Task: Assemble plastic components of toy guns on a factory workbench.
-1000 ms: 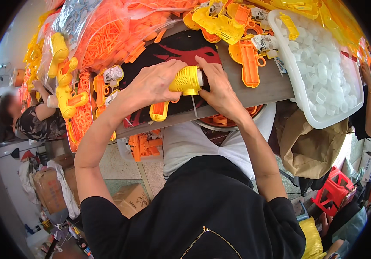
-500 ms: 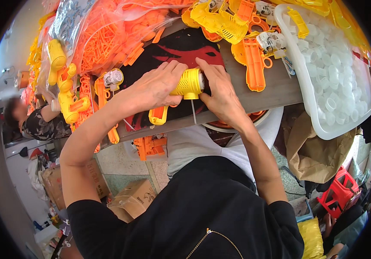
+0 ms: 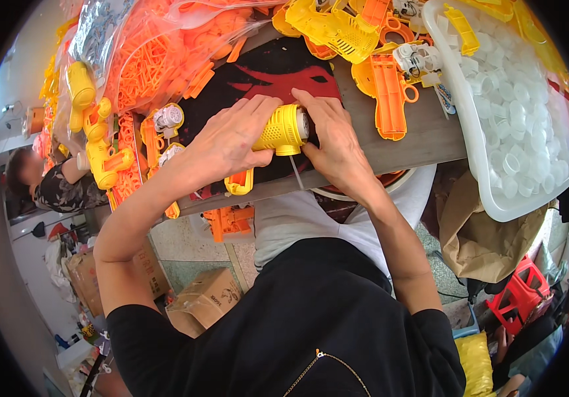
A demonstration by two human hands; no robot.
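A black, short-sleeved T-shirt with a thin gold chain necklace lying over its front; pale grey trousers show just beyond the T-shirt.

A yellow plastic toy body is held at the counter's near edge, its barrel lying almost level, tipped slightly so the exposed end faces between two and three o'clock. The barrel is a stout cylinder pierced with rows of small holes, with a smooth band toward that end. A round greyish-white piece sits in the opening. A short yellow stub juts toward six o'clock, and a thin pale rod slants from beneath it toward five; whether they join is unclear. The left hand grips the nine o'clock side, hiding it. Toward seven o'clock shows a yellow grip with orange inside, its join covered.
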